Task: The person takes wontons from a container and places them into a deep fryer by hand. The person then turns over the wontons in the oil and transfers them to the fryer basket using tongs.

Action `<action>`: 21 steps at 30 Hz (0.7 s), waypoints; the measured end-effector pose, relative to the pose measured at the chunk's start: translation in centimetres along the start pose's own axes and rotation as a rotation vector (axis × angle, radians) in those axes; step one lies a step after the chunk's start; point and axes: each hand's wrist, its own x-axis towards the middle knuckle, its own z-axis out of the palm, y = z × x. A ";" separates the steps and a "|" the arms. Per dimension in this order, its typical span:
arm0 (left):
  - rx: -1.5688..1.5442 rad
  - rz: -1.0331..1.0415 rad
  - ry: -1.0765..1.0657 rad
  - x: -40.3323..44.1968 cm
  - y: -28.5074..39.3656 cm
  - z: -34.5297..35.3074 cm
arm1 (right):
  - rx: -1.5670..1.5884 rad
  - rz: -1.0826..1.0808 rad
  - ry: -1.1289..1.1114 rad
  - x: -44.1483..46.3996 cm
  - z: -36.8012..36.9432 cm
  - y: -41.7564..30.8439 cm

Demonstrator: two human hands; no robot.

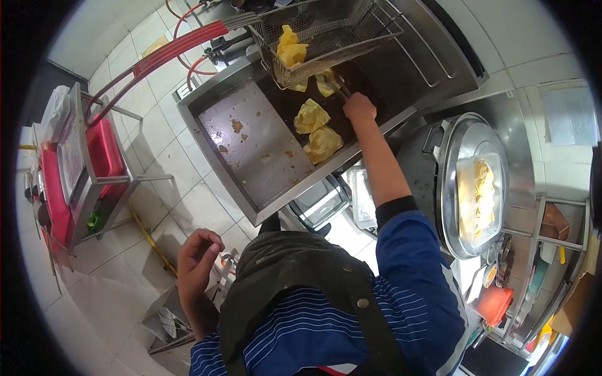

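Note:
My right hand (pixel 360 108) is closed around metal tongs (pixel 340 86), reaching over a steel fryer (pixel 251 210) with dark oil. At the tongs' tips is a yellow fried pastry (pixel 325 83); whether they grip it I cannot tell. Two more folded yellow pastries (pixel 311 117) lie closer to me in the oil. Above the fryer's far side sits a wire frying basket (pixel 342 47) with a few yellow pieces (pixel 291 50) at its left end. Low on the left, my left hand (pixel 198 258) hangs away from the fryer, fingers loosely curled, holding nothing.
The basket's red handle (pixel 182 47) sticks out to the left. At right, a clear tub (pixel 480 200) of yellow pastries stands on a large pot's lid (pixel 453 232). A metal rack (pixel 113 178) with red trays stands at left. Crumbs dot the fryer's metal plate (pixel 254 138).

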 end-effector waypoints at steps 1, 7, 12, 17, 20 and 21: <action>0.000 0.022 -0.007 0.2 0.1 0.1 | -0.003 0.000 0.001 -0.2 -0.2 0.3; -0.003 0.017 -0.078 1.3 0.4 1.7 | -0.031 -0.004 0.052 0.0 -0.1 2.2; 0.025 0.019 -0.074 1.2 0.5 2.4 | -0.064 -0.023 0.014 0.3 0.2 2.3; 0.043 0.040 -0.090 0.8 0.8 2.8 | -0.029 -0.037 0.092 -0.5 -0.8 2.7; 0.032 0.042 -0.085 0.6 0.9 2.7 | 0.029 -0.049 0.136 -2.1 -2.2 3.3; 0.020 0.038 -0.078 0.5 0.9 2.7 | 0.070 -0.055 0.155 -2.5 -2.4 3.5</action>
